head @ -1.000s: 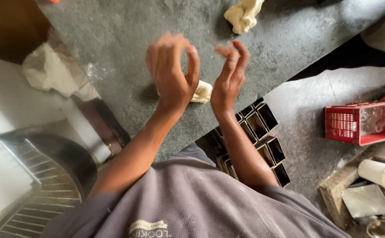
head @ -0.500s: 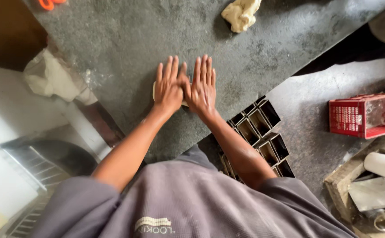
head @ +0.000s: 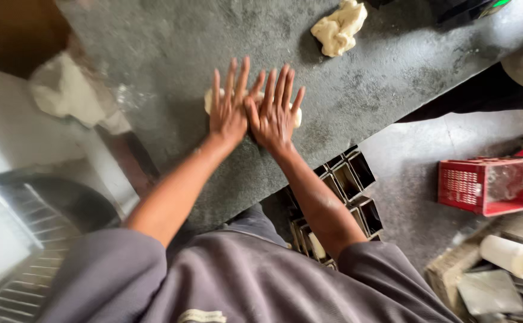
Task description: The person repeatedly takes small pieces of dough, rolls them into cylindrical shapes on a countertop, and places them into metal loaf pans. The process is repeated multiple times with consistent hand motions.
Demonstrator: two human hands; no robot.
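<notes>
- Looking down past a grey shirt (head: 237, 287), both bare forearms stretch forward over the edge of a dark grey speckled stone counter (head: 172, 48).
- Below the counter's near edge, by the person's right arm, a cluster of dark rectangular metal baking tins (head: 348, 179) stands on the grey floor (head: 417, 155).
- Further right on that floor sits a red perforated plastic crate (head: 483, 185), and nearer the corner lies a white cylinder (head: 513, 257) among flat scraps.
- The left hand (head: 228, 113) lies palm down, its fingers (head: 233, 75) straight and spread; it grips nothing and presses flat on a pale flattened piece of dough (head: 209, 100).
- The right hand (head: 273, 116) lies just beside it, thumbs touching, fingers (head: 285, 84) likewise straight and fanned, closed around nothing, palm flat on the same dough.
- That dough sits on the counter mostly hidden under both palms, showing only as pale edges at the left of the left hand and the right of the right hand.
- Left of the hands, at the counter's end, lies a blurred whitish crumpled cloth or bag (head: 70, 90); which, I cannot tell.
- Farthest off, well apart from the hands, a second cream-coloured rough lump of dough (head: 339, 27) rests on the counter.
</notes>
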